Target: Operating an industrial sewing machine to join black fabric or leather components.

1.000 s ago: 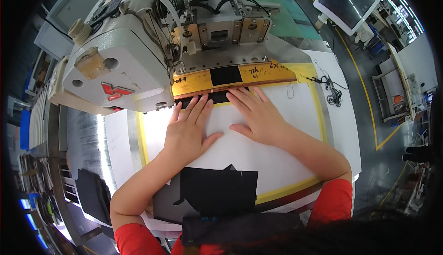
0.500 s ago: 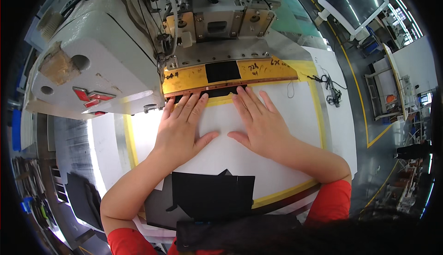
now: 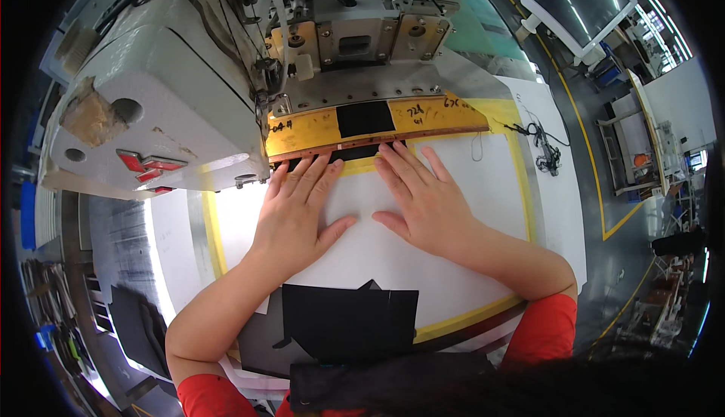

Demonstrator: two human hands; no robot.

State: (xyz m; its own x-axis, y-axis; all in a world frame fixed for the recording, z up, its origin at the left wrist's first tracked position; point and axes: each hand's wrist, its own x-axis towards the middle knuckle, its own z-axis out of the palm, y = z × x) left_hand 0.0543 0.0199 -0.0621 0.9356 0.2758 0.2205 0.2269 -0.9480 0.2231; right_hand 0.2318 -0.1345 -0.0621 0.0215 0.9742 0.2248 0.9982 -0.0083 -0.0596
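A sewing machine head [image 3: 151, 107] stands at the upper left, over a white work surface [image 3: 362, 258] edged with yellow tape. From its clamp a yellow plate [image 3: 442, 113] reaches across, a black patch [image 3: 365, 119] on it. A strip of black material [image 3: 361, 152] shows at the plate's near edge. My left hand [image 3: 296, 209] lies flat, fingers spread, fingertips on this strip's left part. Flat as well, my right hand [image 3: 427, 206] has its fingertips at the strip's right end. Neither hand grips anything; the fingertips partly cover the strip.
Cut black pieces [image 3: 351, 323] lie on the near part of the surface, close to my body. More black pieces [image 3: 141, 330] rest at the lower left. Tangled dark threads [image 3: 545, 153] are on the right side. A monitor [image 3: 580, 6] stands at the upper right.
My hands stay flat at the plate's edge. The right fingertips have shifted slightly to the left; otherwise the scene barely differs.
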